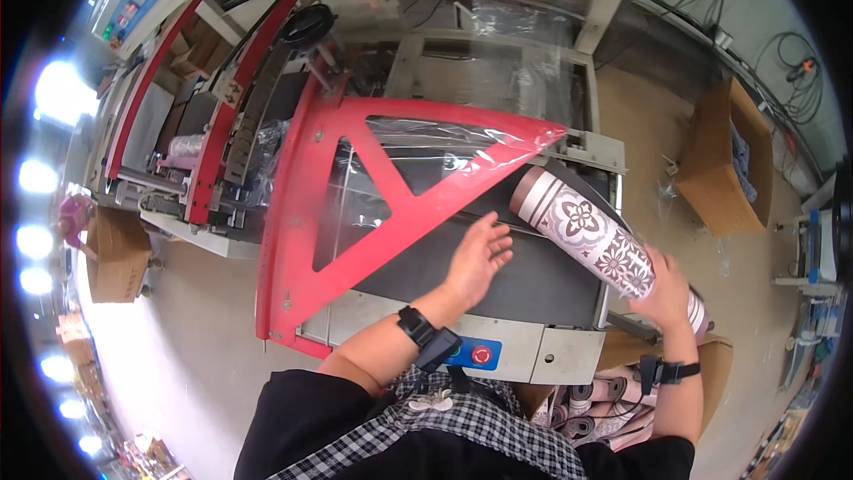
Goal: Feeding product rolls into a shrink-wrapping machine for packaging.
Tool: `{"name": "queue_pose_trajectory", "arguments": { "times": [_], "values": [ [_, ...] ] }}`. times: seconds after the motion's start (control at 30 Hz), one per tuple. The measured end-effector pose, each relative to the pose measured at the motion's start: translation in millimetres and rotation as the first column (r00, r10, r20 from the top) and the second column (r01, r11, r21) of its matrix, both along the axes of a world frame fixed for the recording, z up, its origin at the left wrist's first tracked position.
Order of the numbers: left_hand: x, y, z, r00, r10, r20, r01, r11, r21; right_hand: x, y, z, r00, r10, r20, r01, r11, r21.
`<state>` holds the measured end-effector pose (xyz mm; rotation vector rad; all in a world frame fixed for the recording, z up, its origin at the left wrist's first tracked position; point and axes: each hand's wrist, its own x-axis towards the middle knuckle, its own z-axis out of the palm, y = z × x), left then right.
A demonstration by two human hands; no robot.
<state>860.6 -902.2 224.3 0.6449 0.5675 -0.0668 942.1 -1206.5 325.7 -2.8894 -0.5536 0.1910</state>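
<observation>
A rolled mat [582, 229] with a pink, white and maroon flower pattern slants across the right side of the machine. My right hand [662, 292] is wrapped round its lower part. The mat's upper end lies close to the tip of a red triangular frame [355, 204], which has cut-out openings and clear plastic film [435, 142] about it. Over the dark belt [533, 276], my left hand [480, 258] is empty, its fingers apart, between the red frame and the mat. Both wrists wear black straps with small devices.
Below my right arm, a cardboard box [711, 373] holds several rolled mats [582, 427]. A red button [481, 355] sits on the machine's front panel. Another open carton [724, 160] stands on the floor at right. Red rails [213, 151] and a black handwheel [307, 25] are at left.
</observation>
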Motion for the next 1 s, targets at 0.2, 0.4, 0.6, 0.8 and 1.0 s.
{"name": "queue_pose_trajectory", "arguments": {
  "times": [0.2, 0.4, 0.6, 0.8, 1.0],
  "values": [
    [-1.3, 29.6, 4.8, 0.988, 0.109, 0.112, -0.123, 0.984, 0.125, 65.2, 87.3, -17.7, 0.935, 0.353, 0.020, -0.354, 0.931, 0.089],
    [16.4, 18.2, -3.6, 0.982, 0.179, 0.054, -0.185, 0.975, 0.120, 82.5, 200.1, -51.7, 0.901, 0.425, -0.090, -0.404, 0.895, 0.188],
    [17.3, 21.5, -6.0, 0.986, 0.159, 0.044, -0.163, 0.980, 0.114, 74.1, 190.5, -54.2, 0.939, 0.343, 0.013, -0.341, 0.928, 0.149],
    [19.5, 22.0, -7.2, 0.986, 0.154, 0.061, -0.160, 0.982, 0.100, 56.1, 112.5, -85.9, 0.992, -0.057, -0.112, 0.089, 0.949, 0.302],
    [25.9, 13.8, -15.8, 0.988, 0.137, 0.070, -0.143, 0.986, 0.091, 45.2, 161.2, -104.8, 0.823, 0.038, -0.566, 0.381, 0.703, 0.601]
  ]
}}
